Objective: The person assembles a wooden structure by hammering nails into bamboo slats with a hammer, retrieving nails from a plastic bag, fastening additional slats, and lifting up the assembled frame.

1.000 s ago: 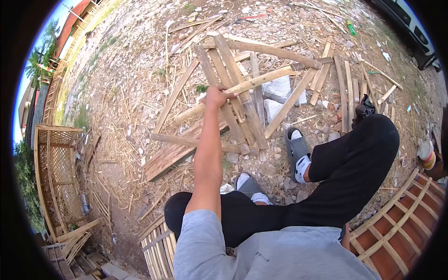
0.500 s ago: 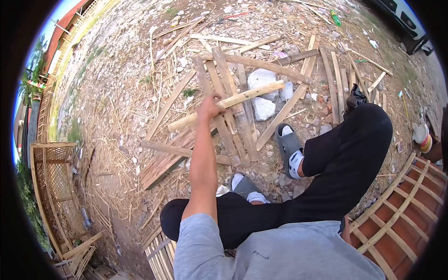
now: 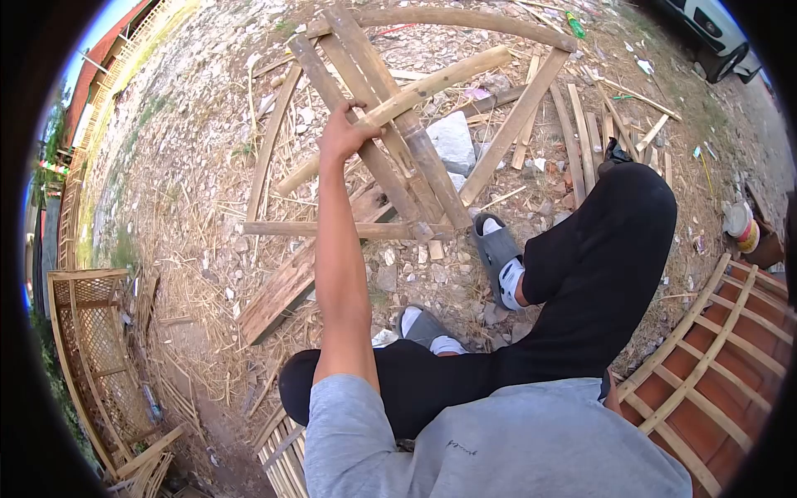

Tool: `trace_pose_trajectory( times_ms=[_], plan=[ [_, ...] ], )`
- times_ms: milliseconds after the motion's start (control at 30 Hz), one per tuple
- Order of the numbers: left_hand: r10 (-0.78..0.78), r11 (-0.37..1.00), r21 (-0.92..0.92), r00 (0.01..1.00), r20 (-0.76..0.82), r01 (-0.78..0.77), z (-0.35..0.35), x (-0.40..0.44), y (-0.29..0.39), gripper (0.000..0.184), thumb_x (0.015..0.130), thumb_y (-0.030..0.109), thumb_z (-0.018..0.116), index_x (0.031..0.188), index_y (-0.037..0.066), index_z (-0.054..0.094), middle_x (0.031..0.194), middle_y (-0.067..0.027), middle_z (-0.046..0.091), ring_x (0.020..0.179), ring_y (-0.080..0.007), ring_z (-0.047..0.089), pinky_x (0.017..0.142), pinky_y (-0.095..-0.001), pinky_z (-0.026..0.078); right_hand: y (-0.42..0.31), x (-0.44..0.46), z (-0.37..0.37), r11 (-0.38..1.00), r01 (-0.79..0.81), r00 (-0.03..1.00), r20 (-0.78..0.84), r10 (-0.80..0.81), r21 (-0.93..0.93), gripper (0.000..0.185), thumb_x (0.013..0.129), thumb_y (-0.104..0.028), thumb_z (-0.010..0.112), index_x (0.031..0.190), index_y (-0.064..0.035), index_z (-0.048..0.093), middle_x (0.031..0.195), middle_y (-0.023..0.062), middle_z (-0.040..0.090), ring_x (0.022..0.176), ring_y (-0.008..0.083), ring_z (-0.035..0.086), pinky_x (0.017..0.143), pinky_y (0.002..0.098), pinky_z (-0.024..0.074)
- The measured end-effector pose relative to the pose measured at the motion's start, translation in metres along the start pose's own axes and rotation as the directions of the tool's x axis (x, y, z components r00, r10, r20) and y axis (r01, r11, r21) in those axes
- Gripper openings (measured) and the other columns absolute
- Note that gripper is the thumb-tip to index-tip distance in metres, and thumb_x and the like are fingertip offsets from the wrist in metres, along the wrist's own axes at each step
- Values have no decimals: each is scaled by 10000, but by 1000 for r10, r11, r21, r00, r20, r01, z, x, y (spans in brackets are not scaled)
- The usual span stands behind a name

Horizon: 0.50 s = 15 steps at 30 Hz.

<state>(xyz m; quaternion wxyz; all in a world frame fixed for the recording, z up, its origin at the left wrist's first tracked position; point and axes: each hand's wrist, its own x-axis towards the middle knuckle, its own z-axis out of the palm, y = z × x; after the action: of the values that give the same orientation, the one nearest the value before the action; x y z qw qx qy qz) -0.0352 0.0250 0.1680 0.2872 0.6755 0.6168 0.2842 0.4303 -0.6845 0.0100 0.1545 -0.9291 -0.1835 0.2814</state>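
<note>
My left hand [image 3: 347, 134] is closed on a wooden frame where a pale round-edged crossbar [image 3: 440, 83] meets the frame's brown slats [image 3: 378, 70]. The frame is raised and tilted, its far end higher than its near end. A near rail [image 3: 332, 229] runs along its lower edge, and a curved rail [image 3: 448, 17] along its far edge. A slanted side slat [image 3: 519, 124] joins the right side. Under the frame lie a thick timber block [image 3: 278, 295] and a white rock [image 3: 452, 141]. My right hand is out of view.
Loose wood strips [image 3: 577, 137] and straw cover the stony ground. A lattice panel [image 3: 95, 349] stands at left; a wooden grid [image 3: 706, 365] over red-brown surface is at lower right. A bucket [image 3: 741, 226], a green bottle [image 3: 574, 25] and a parked vehicle [image 3: 710, 33] are at right.
My left hand has lifted the wooden frame off the ground, its far end rising toward me. The hand has moved up and slightly left in view.
</note>
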Motion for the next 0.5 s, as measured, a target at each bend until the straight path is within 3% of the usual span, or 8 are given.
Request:
trace_pose_trajectory(
  times_ms=[67, 133, 167, 367, 400, 500],
  plan=[
    [54, 997, -60, 998, -38, -56, 2, 9, 32, 733, 524, 309, 906, 1189, 159, 637, 1075, -126, 697, 981, -253, 677, 895, -375, 488, -4, 2, -2, 1000, 24, 1000, -7, -24, -9, 417, 965, -359, 568, 1154, 10, 616, 826, 178, 651, 824, 285, 641, 755, 392, 487],
    [92, 991, -89, 995, -48, -96, 11, 26, 58, 727, 535, 304, 904, 1190, 138, 637, 1073, -123, 700, 974, -250, 679, 879, -372, 504, -6, 2, -3, 999, 48, 999, -20, -48, -13, 415, 964, -357, 569, 1151, 10, 617, 826, 179, 652, 827, 286, 642, 757, 392, 488],
    [105, 974, -203, 994, 2, -102, 14, 29, 76, 738, 537, 304, 904, 1203, 132, 637, 1076, -123, 702, 994, -245, 674, 885, -370, 502, -6, 1, -1, 998, 58, 998, -23, -59, -18, 415, 964, -357, 570, 1150, 11, 618, 826, 180, 652, 828, 286, 642, 759, 392, 488],
    [226, 970, -104, 972, 72, -218, 78, 45, 135, 786, 553, 335, 900, 1247, 94, 618, 1136, -185, 671, 1038, -293, 668, 900, -373, 515, -13, 28, 10, 982, 187, 981, -50, -188, -27, 411, 961, -352, 575, 1143, 13, 622, 826, 184, 654, 837, 288, 645, 766, 392, 490],
    [202, 975, -119, 970, 132, -187, 89, 42, 138, 788, 548, 340, 903, 1243, 101, 619, 1178, -167, 670, 1071, -296, 660, 901, -360, 514, -14, 35, 13, 978, 205, 977, -52, -206, -28, 410, 960, -351, 576, 1142, 14, 622, 825, 185, 655, 839, 289, 646, 768, 392, 490],
    [82, 996, -44, 974, 210, -75, 140, 41, 131, 781, 544, 355, 905, 1241, 141, 624, 1205, -130, 672, 1122, -298, 642, 976, -433, 468, -14, 59, 27, 961, 278, 959, -54, -278, -10, 408, 959, -349, 578, 1138, 15, 624, 825, 187, 656, 844, 290, 647, 771, 392, 491]
  ],
)
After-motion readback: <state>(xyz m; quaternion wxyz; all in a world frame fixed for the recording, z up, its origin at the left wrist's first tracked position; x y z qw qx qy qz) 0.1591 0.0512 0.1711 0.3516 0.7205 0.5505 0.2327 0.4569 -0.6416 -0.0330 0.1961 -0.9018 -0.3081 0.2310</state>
